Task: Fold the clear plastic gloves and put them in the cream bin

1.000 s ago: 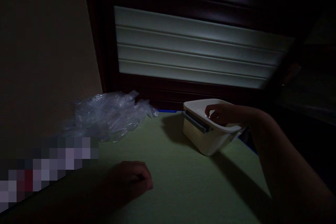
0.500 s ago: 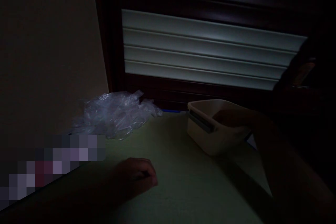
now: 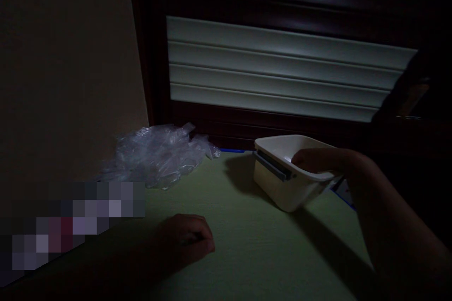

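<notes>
My right hand [image 3: 316, 160] is inside the white bin [image 3: 277, 193], its grip hidden. The bin stands near the green tabletop's [image 3: 243, 244] right edge; open surface separates it from my curled left hand [image 3: 185, 226], hold unclear.

The right hand [image 3: 314, 160] is sunk in the white plastic bin [image 3: 271, 190], whose near wall hides the bin's floor and whatever the fingertips may be touching; its forearm [image 3: 395, 216] runs off the right edge. The curled left hand [image 3: 192, 235] has its palm in shadow, so anything inside cannot be told, and its forearm fades into darkness. Left of it, coarse blocks [image 3: 81, 218] blot out things beside the pile of clear plastic [image 3: 162, 155]. The bottom edge crops the counter [image 3: 243, 254] nearest the hands. Beyond the right hand, an orange-brown patch [image 3: 418, 94] is too dark to identify.
</notes>
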Motion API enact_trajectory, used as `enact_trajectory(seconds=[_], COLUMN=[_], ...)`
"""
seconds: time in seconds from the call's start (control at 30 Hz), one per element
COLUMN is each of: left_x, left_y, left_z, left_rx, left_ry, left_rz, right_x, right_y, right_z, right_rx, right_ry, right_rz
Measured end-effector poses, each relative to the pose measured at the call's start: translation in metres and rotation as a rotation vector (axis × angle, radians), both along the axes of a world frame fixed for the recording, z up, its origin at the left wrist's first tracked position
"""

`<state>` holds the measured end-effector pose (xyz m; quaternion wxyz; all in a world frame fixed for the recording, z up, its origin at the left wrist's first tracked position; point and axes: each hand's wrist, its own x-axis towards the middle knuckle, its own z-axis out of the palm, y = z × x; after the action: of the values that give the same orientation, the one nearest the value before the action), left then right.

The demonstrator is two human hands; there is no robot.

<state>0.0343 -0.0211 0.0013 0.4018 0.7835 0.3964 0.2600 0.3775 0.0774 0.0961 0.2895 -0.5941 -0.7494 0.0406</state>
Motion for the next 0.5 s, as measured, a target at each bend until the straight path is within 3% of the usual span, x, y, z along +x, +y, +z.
enact_trajectory(seconds=[0.1,0.17,0.37,0.43,0.5], left_x=[-0.001,-0.001,0.000,-0.002,-0.006], left_y=[0.000,-0.001,-0.004,-0.004,0.000], left_z=[0.001,0.001,0.001,0.003,0.008], left_rx=[0.002,-0.015,-0.014,0.096,0.280], left_ry=[-0.026,-0.049,-0.030,-0.002,0.067], left_rz=[-0.013,-0.003,0.038,0.035,0.044], right_x=[-0.001,-0.006,-0.050,-0.073,-0.099], right_y=[0.005,0.007,-0.025,-0.042,-0.056], right_z=[0.001,0.010,0.051,0.056,0.052], right_rx=[-0.146,-0.115,0.300,0.436,0.652], right_ry=[-0.143,-0.191,-0.157,-0.113,-0.079], right_rz=[-0.022,-0.077,-0.201,-0.180,-0.051])
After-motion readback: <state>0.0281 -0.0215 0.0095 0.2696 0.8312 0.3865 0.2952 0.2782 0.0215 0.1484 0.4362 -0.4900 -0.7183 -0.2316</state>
